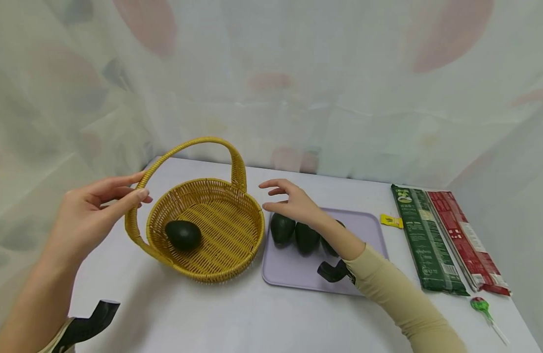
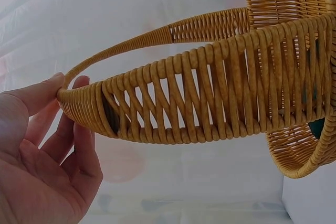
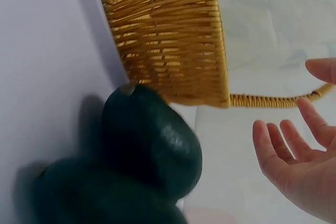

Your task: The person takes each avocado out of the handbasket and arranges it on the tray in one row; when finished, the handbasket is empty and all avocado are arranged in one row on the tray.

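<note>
A yellow wicker basket [image 1: 227, 230] stands on the table with one dark green avocado [image 1: 183, 235] lying in its left part. My left hand [image 1: 99, 206] pinches the basket's arched handle [image 1: 189, 142] between thumb and fingers; the left wrist view shows the thumb on the handle's top bend. Over the tray's far left corner, just right of the basket rim, hovers my right hand [image 1: 293, 201] with fingers spread and nothing in them. Beneath that hand and forearm, three avocados [image 1: 306, 239] lie on a lilac tray [image 1: 293, 274]; the rightmost is partly hidden by the arm.
Right of the tray lie a small yellow packet [image 1: 391, 221], a green spaghetti packet [image 1: 430, 245], a red packet [image 1: 470, 235] and a green-headed lollipop [image 1: 480, 305]. A patterned curtain [image 1: 297, 98] hangs behind the white table [image 1: 209, 314].
</note>
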Demonstrator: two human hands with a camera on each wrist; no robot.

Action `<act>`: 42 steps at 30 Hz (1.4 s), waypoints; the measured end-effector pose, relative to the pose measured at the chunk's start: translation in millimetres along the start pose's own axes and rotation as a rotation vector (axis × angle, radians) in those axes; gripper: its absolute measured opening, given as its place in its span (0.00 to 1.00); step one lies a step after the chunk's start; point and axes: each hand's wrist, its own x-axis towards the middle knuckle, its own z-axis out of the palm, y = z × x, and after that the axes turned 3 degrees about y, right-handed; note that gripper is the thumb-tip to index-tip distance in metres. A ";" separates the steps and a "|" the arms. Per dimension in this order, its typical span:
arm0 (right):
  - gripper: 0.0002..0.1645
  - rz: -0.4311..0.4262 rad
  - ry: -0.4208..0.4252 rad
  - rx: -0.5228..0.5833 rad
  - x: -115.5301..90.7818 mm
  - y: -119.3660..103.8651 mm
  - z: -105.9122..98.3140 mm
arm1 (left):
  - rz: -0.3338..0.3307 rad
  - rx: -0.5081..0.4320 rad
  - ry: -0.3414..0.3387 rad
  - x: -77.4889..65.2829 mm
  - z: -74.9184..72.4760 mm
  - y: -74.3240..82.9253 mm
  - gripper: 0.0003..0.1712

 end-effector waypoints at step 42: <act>0.36 0.001 -0.684 -0.143 120.3 -29.2 134.4 | 0.024 0.013 -0.008 -0.1 0.0 1.6 0.21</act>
